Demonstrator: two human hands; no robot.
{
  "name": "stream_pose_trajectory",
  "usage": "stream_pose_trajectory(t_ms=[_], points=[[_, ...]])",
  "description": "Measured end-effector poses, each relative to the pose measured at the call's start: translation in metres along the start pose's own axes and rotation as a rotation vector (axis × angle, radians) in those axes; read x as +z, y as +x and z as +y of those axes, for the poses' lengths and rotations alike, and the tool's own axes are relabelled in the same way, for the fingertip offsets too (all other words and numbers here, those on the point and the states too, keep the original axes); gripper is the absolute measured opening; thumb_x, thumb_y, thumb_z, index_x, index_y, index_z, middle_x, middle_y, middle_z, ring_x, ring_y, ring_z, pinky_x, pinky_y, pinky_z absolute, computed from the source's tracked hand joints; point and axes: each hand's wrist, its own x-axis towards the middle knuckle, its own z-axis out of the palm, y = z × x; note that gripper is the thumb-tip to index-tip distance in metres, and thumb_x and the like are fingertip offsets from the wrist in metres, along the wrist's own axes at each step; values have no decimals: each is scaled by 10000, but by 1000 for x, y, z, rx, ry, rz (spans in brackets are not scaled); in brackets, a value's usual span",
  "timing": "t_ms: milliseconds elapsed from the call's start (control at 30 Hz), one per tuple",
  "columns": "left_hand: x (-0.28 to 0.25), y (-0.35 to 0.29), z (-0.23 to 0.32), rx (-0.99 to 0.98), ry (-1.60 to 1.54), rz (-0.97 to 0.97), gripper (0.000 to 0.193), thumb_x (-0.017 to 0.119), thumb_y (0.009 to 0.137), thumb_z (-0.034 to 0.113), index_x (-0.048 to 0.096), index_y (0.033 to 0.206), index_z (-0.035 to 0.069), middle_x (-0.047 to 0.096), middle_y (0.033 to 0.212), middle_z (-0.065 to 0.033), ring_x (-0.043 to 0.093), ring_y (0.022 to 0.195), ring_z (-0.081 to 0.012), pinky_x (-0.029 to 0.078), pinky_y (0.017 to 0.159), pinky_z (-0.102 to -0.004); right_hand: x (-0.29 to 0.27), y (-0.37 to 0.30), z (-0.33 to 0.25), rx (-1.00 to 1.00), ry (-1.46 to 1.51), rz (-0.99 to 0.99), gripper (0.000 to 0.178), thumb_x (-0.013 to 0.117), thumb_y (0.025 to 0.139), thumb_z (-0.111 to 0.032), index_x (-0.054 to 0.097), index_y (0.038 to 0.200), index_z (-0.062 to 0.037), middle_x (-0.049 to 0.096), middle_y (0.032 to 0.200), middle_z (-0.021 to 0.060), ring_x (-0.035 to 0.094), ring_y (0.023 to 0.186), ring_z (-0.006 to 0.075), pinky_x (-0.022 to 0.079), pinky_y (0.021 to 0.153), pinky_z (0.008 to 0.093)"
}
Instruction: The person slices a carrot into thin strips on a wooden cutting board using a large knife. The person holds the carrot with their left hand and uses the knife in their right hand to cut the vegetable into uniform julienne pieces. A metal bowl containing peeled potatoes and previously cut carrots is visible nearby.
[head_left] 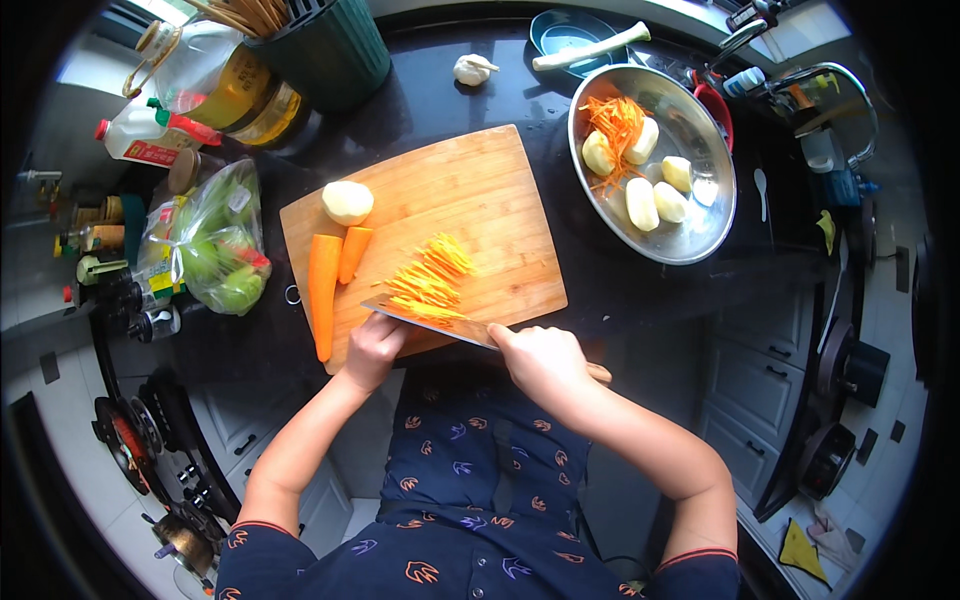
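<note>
My right hand (543, 362) grips a kitchen knife (440, 321) by its wooden handle at the near edge of the wooden cutting board (500, 200). The blade lies across the near end of a pile of carrot shreds (430, 275). Beside the blade's tip, my left hand (375, 350) is closed, fingers curled under; whatever they hold is hidden. Left of the shreds lie a long peeled carrot (323, 290) and a shorter carrot piece (354, 253). Just beyond them sits a peeled potato (347, 202).
At the right, a metal bowl (700, 235) holds peeled potatoes and carrot shreds. Behind are a garlic bulb (474, 69) and a pale stalk (590, 48) across a glass dish. A bag of green vegetables (220, 240), oil jugs (215, 85) and a green utensil holder (330, 60) stand left.
</note>
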Motion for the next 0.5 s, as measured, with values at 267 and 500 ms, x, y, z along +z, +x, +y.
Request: stream_pose_trajectory(t_ms=[267, 500], points=[[0, 2, 0, 5, 6, 12, 195, 780, 716, 49, 755, 909, 73, 691, 901, -70, 705, 862, -265, 585, 649, -354, -11, 1, 3, -65, 77, 38, 205, 600, 945, -152, 701, 1119, -111, 684, 686, 141, 692, 608, 328, 546, 543, 447], [-2, 8, 5, 17, 27, 45, 175, 795, 738, 68, 748, 906, 75, 694, 909, -66, 706, 840, -259, 577, 613, -345, -21, -11, 6, -30, 49, -37, 227, 608, 939, -152, 705, 1142, -118, 684, 684, 132, 698, 621, 316, 552, 548, 428]])
